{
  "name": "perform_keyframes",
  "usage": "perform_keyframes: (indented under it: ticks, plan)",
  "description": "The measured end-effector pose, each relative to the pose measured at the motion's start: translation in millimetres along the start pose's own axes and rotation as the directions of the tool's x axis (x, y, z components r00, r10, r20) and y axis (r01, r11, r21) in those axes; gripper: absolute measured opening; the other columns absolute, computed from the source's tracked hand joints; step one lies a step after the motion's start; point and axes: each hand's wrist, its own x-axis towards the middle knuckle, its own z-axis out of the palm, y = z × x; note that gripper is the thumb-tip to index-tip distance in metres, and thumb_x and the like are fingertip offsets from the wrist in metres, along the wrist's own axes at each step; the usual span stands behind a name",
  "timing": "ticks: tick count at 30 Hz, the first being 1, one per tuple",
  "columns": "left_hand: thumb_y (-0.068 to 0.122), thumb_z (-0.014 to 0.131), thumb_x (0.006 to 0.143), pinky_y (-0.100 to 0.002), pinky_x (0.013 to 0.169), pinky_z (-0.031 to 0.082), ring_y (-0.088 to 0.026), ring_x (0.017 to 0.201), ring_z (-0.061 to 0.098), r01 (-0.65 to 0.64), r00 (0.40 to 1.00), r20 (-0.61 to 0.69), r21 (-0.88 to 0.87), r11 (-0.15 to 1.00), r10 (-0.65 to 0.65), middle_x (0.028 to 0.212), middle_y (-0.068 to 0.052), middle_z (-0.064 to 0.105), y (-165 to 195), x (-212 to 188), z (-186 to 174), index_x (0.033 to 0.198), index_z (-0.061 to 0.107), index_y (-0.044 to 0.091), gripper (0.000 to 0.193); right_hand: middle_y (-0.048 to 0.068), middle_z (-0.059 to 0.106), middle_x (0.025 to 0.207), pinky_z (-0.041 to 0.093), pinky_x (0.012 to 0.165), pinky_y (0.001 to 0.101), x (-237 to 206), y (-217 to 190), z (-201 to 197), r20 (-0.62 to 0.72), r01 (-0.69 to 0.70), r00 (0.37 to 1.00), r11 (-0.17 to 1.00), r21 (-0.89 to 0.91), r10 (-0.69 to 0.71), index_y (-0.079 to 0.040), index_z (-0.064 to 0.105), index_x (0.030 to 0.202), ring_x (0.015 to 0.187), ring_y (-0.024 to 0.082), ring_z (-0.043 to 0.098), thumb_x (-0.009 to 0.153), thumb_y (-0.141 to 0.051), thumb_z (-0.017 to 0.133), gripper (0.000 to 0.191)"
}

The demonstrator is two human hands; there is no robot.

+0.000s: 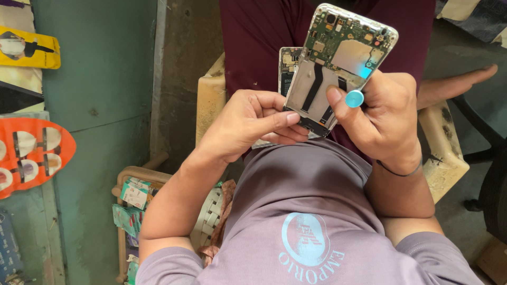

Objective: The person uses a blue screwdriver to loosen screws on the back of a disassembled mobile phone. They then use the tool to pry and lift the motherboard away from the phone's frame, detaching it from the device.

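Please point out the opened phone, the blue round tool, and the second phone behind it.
opened phone [338, 63]: head view, circuit board.
blue round tool [354, 98]: head view, its disc.
second phone [289, 63]: head view, upper exposed part.

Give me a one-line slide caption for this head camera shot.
Left hand steadies an opened smartphone with exposed circuit board while the right hand works a blue-capped tool on it.

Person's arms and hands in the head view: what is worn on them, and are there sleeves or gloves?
Both hands are bare, no gloves. The left hand shows no ring or band. The right hand has a thin dark band around its wrist. Short sleeves of a mauve-grey T-shirt with a pale blue chest print end above the elbows, leaving the forearms uncovered.
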Motion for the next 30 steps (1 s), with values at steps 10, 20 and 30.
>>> perform_keyframes:
  ticks: [10, 20, 30]
  plan:
    - [0.009, 0.069, 0.094, -0.037, 0.083, 0.066, -0.026, 0.093, 0.078, -0.029, 0.999, 0.037, -0.008, 1.0, 0.029, 0.103, -0.023, 0.077, -3.1, 1.8, -6.6, 0.115, 0.067, -0.01, 0.029, 0.009, 0.07, 0.082, 0.049, 0.063, 0.0254, 3.4, -0.4, 0.7, 0.001, -0.002, 1.0, 1.0, 0.008, 0.002, 0.003, 0.067, 0.115, 0.066, 0.012, 0.066, 0.104, -0.009, 0.064, 0.017]
    - [0.013, 0.066, 0.098, -0.037, 0.083, 0.065, -0.026, 0.092, 0.079, -0.004, 1.0, 0.03, -0.04, 0.999, 0.005, 0.101, -0.024, 0.077, -3.3, 3.0, -7.4, 0.113, 0.067, -0.011, 0.028, 0.008, 0.069, 0.077, 0.048, 0.059, 0.0248, 3.3, 0.9, 0.6, 0.007, 0.002, 1.0, 0.999, -0.038, -0.002, 0.002, 0.068, 0.115, 0.061, 0.012, 0.065, 0.107, -0.009, 0.066, 0.014]
    - [0.008, 0.068, 0.096, -0.036, 0.085, 0.065, -0.027, 0.095, 0.078, -0.01, 0.997, 0.075, -0.018, 1.0, 0.011, 0.105, -0.024, 0.076, -1.8, 4.3, -10.1, 0.118, 0.066, -0.011, 0.03, 0.01, 0.066, 0.076, 0.046, 0.058, 0.0272, 5.2, -3.0, 0.8, 0.01, 0.027, 1.0, 0.997, -0.075, -0.027, 0.002, 0.068, 0.109, 0.059, 0.016, 0.063, 0.106, -0.008, 0.067, 0.011]
